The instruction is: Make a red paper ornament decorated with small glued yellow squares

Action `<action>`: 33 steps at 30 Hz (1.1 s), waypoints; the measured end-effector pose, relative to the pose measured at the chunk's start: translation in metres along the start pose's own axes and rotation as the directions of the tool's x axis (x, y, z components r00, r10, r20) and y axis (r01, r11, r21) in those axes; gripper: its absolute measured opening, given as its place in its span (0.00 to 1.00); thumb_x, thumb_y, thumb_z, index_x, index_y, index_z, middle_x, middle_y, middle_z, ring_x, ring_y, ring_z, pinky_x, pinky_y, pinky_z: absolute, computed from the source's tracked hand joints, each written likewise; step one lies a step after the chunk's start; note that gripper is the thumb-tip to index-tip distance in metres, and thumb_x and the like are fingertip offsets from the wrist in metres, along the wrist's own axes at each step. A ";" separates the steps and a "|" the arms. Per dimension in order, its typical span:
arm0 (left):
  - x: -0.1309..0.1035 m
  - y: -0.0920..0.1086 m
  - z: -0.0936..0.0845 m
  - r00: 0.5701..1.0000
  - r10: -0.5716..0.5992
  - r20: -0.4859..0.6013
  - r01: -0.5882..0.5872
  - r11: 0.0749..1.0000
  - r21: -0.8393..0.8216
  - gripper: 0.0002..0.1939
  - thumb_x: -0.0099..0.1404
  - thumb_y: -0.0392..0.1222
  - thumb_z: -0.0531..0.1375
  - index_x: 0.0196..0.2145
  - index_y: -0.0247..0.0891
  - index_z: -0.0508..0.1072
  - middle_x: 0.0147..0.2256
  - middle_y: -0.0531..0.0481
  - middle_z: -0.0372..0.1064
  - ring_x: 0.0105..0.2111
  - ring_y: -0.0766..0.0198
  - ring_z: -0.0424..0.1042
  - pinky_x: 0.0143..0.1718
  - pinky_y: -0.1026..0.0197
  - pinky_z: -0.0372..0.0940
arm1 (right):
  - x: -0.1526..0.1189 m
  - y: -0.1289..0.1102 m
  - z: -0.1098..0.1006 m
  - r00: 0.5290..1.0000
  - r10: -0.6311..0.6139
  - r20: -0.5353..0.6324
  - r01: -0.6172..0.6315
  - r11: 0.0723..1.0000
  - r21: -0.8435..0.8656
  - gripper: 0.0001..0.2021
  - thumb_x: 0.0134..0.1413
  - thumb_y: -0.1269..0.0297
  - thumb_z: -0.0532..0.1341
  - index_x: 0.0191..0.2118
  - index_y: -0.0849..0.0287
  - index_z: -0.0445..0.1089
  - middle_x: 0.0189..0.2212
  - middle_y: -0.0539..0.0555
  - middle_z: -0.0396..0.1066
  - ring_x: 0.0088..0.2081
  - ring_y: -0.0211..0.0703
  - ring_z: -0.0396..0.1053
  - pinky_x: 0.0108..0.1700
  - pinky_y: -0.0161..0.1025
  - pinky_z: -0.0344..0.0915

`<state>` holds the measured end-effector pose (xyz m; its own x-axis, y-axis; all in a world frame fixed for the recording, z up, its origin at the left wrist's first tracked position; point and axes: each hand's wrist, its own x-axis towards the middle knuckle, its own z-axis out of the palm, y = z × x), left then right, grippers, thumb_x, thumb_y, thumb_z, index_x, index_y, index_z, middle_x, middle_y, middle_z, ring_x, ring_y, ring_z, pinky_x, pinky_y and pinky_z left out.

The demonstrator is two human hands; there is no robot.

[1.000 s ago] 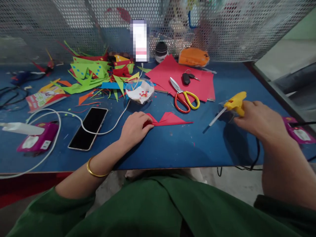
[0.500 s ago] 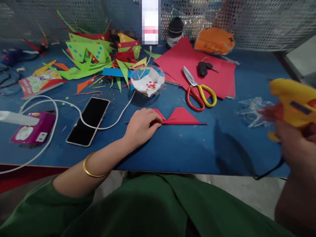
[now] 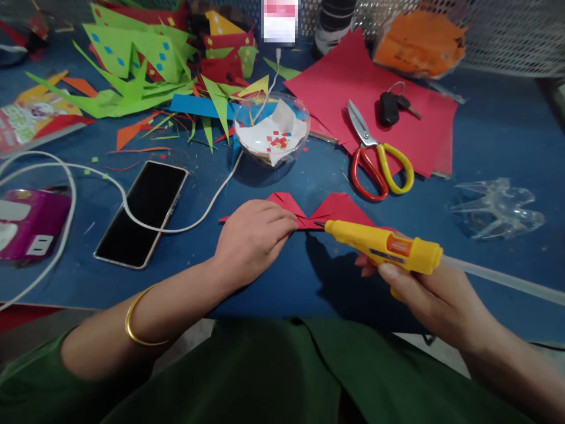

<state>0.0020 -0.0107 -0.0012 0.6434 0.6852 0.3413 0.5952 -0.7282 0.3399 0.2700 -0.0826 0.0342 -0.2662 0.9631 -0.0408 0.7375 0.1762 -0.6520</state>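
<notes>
A folded red paper piece (image 3: 339, 207) with two raised flaps lies flat near the front of the table. My left hand (image 3: 258, 235) holds its left part, fingers together over the paper, so that end is mostly hidden. In my right hand (image 3: 435, 294) is a yellow hot glue gun (image 3: 384, 242), gripped by its handle, with a clear glue stick (image 3: 498, 274) sticking out of its back. The gun's dark nozzle points left and is close to the middle of the red paper; whether it touches, I cannot tell.
Beyond the paper lie scissors (image 3: 369, 141), keys (image 3: 391, 109) and red sheets (image 3: 424, 132). A clear bowl (image 3: 304, 126) holds small paper bits. A phone (image 3: 145, 212) and white cable (image 3: 194, 227) lie left, a glue gun stand of clear plastic-like spikes (image 3: 501, 206) right. Green paper crowns (image 3: 136, 44) stand behind.
My right hand has brought the glue gun in from the far right to the red paper. My left hand stays on the paper. The view has tilted down and come closer.
</notes>
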 end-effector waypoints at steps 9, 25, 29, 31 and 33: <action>0.000 0.001 -0.002 1.000 0.009 0.017 -0.009 1.000 0.008 0.13 0.72 0.36 0.54 0.39 0.42 0.79 0.42 0.51 0.82 0.43 0.57 0.79 0.45 0.53 0.69 | 0.007 -0.005 0.005 0.999 -0.031 0.011 0.032 0.990 -0.139 0.20 0.67 0.47 0.50 0.35 0.53 0.73 0.28 0.55 0.77 0.26 0.47 0.74 0.27 0.42 0.71; 0.001 0.003 -0.002 0.999 0.034 -0.025 -0.034 0.999 0.027 0.12 0.72 0.35 0.55 0.38 0.39 0.79 0.41 0.50 0.82 0.42 0.57 0.79 0.46 0.52 0.70 | 0.008 -0.012 0.007 0.994 -0.106 0.027 0.109 0.973 -0.205 0.18 0.70 0.52 0.49 0.35 0.55 0.68 0.28 0.54 0.76 0.26 0.45 0.74 0.25 0.40 0.66; 0.001 0.002 -0.002 0.999 0.042 -0.032 -0.041 0.999 0.028 0.11 0.72 0.35 0.55 0.38 0.40 0.79 0.41 0.50 0.82 0.42 0.57 0.79 0.46 0.53 0.70 | 0.008 -0.011 0.010 0.992 -0.122 0.027 0.125 0.962 -0.241 0.20 0.71 0.52 0.47 0.35 0.56 0.68 0.27 0.54 0.76 0.26 0.45 0.74 0.24 0.40 0.66; 0.001 0.002 -0.002 0.997 0.056 -0.048 -0.055 0.998 0.029 0.10 0.71 0.34 0.56 0.38 0.38 0.78 0.41 0.49 0.82 0.42 0.56 0.79 0.45 0.53 0.70 | 0.008 -0.011 0.011 0.994 -0.109 0.021 0.111 0.963 -0.246 0.20 0.71 0.50 0.47 0.35 0.56 0.68 0.27 0.53 0.75 0.24 0.45 0.73 0.22 0.40 0.65; 0.001 0.002 -0.002 0.996 0.068 -0.064 -0.066 0.997 0.029 0.10 0.71 0.34 0.57 0.38 0.37 0.79 0.40 0.48 0.82 0.41 0.56 0.79 0.44 0.52 0.70 | 0.008 -0.010 0.013 0.996 -0.091 0.013 0.092 0.965 -0.248 0.20 0.70 0.49 0.47 0.35 0.54 0.67 0.26 0.53 0.75 0.22 0.45 0.72 0.21 0.40 0.64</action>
<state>0.0030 -0.0114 0.0015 0.6498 0.6340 0.4192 0.5655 -0.7718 0.2907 0.2528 -0.0796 0.0306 -0.3403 0.9403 0.0093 0.8406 0.3086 -0.4452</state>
